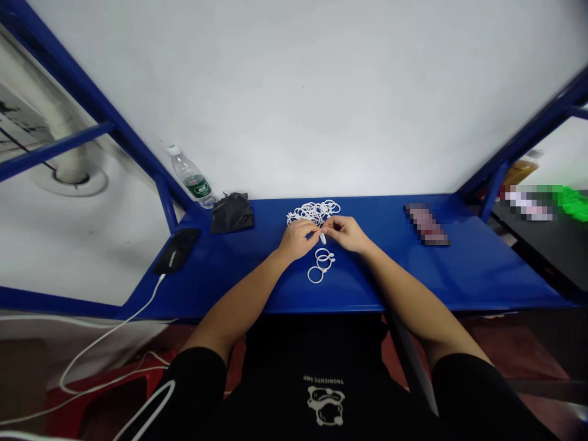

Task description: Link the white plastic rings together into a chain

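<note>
My left hand (298,239) and my right hand (345,233) meet over the middle of the blue table (459,269), fingers pinched together on a small white plastic ring piece (323,237) held between them. Just behind the hands lies a heap of white rings (313,211). In front of the hands, nearer to me, a few joined white rings (320,264) lie flat on the table.
A plastic water bottle (190,177) leans at the back left beside a crumpled black pouch (232,212). A black phone (177,250) with a white cable (138,312) lies at the left edge. A blurred object (426,224) rests at the right.
</note>
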`<move>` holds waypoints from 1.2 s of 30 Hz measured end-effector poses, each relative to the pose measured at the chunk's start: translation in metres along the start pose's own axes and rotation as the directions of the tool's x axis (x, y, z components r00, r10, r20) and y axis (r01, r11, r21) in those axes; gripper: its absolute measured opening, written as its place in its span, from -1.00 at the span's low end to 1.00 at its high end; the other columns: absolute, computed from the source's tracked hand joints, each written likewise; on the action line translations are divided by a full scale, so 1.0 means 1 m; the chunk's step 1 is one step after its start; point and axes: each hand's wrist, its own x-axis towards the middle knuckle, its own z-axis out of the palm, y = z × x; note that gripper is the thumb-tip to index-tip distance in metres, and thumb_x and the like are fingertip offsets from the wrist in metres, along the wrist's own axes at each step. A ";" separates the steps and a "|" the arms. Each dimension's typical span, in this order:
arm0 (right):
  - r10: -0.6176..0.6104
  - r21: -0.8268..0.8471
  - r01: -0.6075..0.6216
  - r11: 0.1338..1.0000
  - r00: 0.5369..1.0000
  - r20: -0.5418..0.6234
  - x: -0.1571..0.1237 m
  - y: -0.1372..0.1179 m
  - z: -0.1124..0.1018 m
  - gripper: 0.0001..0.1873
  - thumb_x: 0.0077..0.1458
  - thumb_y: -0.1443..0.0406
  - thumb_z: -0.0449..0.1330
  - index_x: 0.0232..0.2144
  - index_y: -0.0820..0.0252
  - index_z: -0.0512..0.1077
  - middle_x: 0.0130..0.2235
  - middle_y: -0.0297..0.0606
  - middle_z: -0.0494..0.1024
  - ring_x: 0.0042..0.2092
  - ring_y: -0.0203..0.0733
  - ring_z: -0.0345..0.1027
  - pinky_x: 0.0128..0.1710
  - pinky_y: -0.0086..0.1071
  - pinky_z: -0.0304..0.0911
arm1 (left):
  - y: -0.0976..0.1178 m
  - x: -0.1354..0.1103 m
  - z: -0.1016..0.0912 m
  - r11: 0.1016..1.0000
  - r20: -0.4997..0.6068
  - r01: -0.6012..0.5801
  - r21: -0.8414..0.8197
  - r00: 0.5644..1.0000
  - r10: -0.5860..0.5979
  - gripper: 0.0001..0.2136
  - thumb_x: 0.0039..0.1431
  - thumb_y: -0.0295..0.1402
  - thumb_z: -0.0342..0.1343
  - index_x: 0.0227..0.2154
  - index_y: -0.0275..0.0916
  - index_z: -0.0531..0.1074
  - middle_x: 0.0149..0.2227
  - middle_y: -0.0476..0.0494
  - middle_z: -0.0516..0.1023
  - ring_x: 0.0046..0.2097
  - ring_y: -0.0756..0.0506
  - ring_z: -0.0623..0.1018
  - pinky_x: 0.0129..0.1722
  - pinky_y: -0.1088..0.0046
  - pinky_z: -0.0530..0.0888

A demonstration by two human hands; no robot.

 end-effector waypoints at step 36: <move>-0.292 -0.306 0.324 0.895 0.945 0.145 0.003 0.001 -0.006 -0.88 0.19 0.32 0.20 -0.31 0.12 0.56 -0.28 -0.24 0.62 -0.25 -0.17 0.48 -0.18 -0.31 0.36 | -0.010 -0.004 0.007 0.973 0.050 0.224 -0.057 0.974 -0.221 -0.78 0.44 -0.37 0.10 0.05 -0.20 0.54 -0.01 -0.20 0.68 0.01 -0.13 0.66 0.07 0.29 0.57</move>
